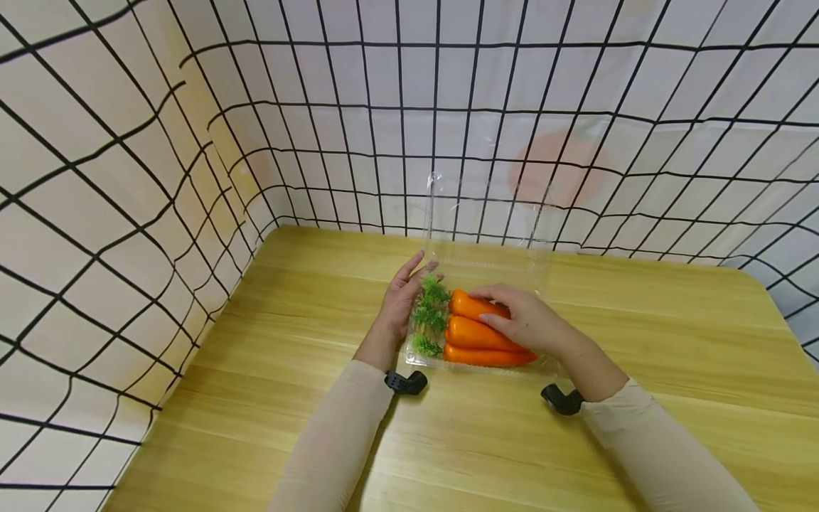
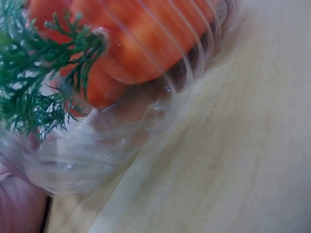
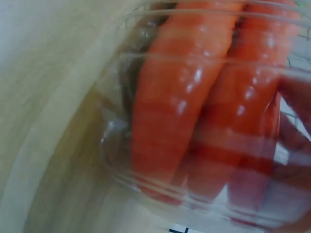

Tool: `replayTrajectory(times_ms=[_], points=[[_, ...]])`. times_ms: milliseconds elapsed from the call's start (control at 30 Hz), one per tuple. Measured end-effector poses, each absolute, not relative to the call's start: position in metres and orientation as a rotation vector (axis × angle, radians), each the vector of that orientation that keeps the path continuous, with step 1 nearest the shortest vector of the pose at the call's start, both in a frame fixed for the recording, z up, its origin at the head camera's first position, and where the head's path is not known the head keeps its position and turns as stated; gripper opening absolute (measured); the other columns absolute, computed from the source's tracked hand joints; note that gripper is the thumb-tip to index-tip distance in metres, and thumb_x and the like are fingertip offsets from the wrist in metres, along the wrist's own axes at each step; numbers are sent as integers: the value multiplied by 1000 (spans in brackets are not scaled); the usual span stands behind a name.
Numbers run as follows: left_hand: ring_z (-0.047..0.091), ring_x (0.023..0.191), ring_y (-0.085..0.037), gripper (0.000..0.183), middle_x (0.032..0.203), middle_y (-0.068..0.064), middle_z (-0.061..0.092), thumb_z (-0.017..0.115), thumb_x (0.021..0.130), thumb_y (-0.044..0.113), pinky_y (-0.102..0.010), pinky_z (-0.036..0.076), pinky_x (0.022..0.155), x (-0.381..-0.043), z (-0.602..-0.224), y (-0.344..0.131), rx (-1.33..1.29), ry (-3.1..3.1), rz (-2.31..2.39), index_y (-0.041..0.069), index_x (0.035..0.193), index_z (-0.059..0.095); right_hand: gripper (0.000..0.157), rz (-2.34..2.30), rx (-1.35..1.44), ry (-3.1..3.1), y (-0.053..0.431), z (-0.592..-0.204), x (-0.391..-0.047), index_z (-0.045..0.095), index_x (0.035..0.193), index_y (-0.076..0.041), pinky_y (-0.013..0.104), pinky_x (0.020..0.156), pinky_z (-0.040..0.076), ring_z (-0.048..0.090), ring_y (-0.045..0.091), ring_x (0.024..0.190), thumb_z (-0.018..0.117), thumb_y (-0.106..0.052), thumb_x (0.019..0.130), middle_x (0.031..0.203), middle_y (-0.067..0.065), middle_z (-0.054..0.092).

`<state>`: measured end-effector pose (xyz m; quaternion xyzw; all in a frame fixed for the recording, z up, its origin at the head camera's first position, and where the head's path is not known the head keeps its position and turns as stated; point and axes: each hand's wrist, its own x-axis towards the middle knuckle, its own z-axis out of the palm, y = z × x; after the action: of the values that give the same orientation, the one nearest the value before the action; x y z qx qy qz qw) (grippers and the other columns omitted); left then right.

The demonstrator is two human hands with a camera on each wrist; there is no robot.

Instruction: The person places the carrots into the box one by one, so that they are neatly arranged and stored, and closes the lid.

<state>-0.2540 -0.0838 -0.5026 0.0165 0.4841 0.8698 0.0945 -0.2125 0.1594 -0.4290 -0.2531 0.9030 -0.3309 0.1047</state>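
Three orange carrots with green leafy tops [image 1: 431, 313] lie side by side in a clear plastic container [image 1: 416, 360], whose see-through lid [image 1: 489, 227] stands raised at the back. My right hand [image 1: 534, 320] grips the far carrot [image 1: 470, 304], its thumb close to the middle carrot [image 1: 476, 332]. Along the container's left side, my left hand [image 1: 398, 302] rests with fingers extended beside the leafy tops. The left wrist view has a carrot [image 2: 141, 43] behind the ribbed plastic wall. In the right wrist view, the near carrot [image 3: 170, 97] shows through the plastic, and the right fingers are partly cut off.
Underneath is a wood-grain table [image 1: 307, 299]. A white cloth with a black grid [image 1: 358, 128] rises behind it and on the left side. Each wrist carries a black camera mount, such as the left one [image 1: 406, 382].
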Motion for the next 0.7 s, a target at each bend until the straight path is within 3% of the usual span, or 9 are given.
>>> replayTrajectory(times_ms=[367, 700], points=[[66, 115, -10, 58, 162, -11, 43, 46, 105, 4, -25, 62, 79, -253, -502, -81, 64, 1395, 2594, 18, 160, 34, 47, -1040, -700, 2658, 168, -437, -210, 54, 147, -18, 64, 113, 41, 50, 40, 139, 64, -20, 101, 152, 13, 53], [67, 113, -10, 61, 161, -13, 44, 46, 102, 1, -24, 62, 80, -254, -501, -81, 61, 1425, 2584, 16, 160, 34, 41, -1267, -378, 2858, 201, -426, -212, 58, 142, -16, 68, 115, 36, 42, 44, 143, 61, -27, 103, 153, 15, 51]])
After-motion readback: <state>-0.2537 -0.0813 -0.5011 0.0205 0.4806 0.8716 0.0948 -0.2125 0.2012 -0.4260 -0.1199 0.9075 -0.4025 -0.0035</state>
